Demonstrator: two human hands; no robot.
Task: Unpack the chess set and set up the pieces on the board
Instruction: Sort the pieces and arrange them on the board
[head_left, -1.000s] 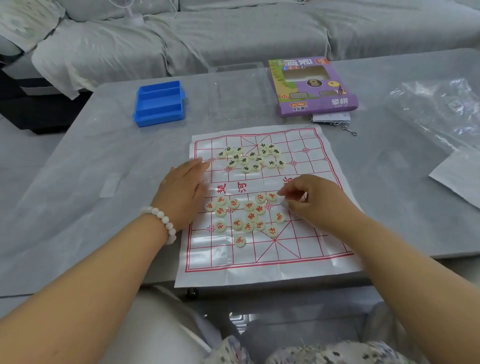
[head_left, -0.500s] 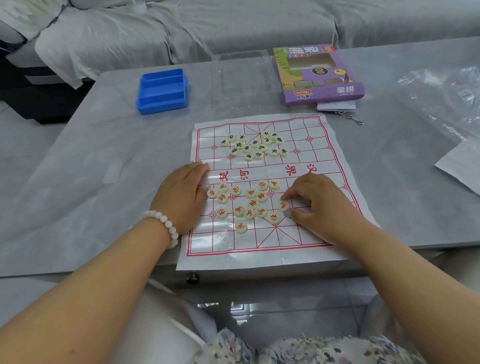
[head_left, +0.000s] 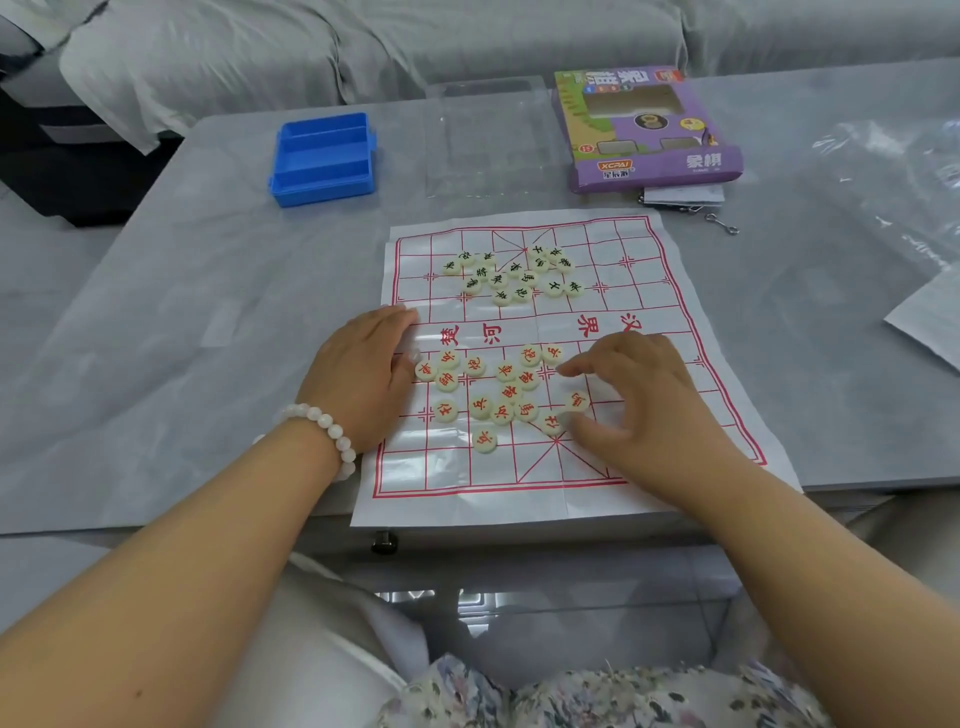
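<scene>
The paper chess board (head_left: 654, 291), white with a red grid, lies on the grey table. Several dark-lettered pieces (head_left: 511, 275) are heaped on its far half. Several red-lettered pieces (head_left: 498, 389) lie loose on the near half. My left hand (head_left: 363, 374) presses flat on the board's left edge, next to the red pieces. My right hand (head_left: 639, 400) arches over the right side of the red heap with its fingers spread. One red piece (head_left: 576, 400) lies on the board in the gap between its index finger and thumb.
A blue plastic tray (head_left: 322, 158) sits at the back left, with a clear lid (head_left: 488, 140) beside it. The purple game box (head_left: 649, 135) lies behind the board, with a metal hook (head_left: 722, 226) near it. Plastic wrap (head_left: 893, 166) and a paper sheet (head_left: 930, 322) lie at the right.
My right hand came down onto the red heap, drew one piece out to the right, and has spread its fingers around it. My left hand has stayed on the board's edge.
</scene>
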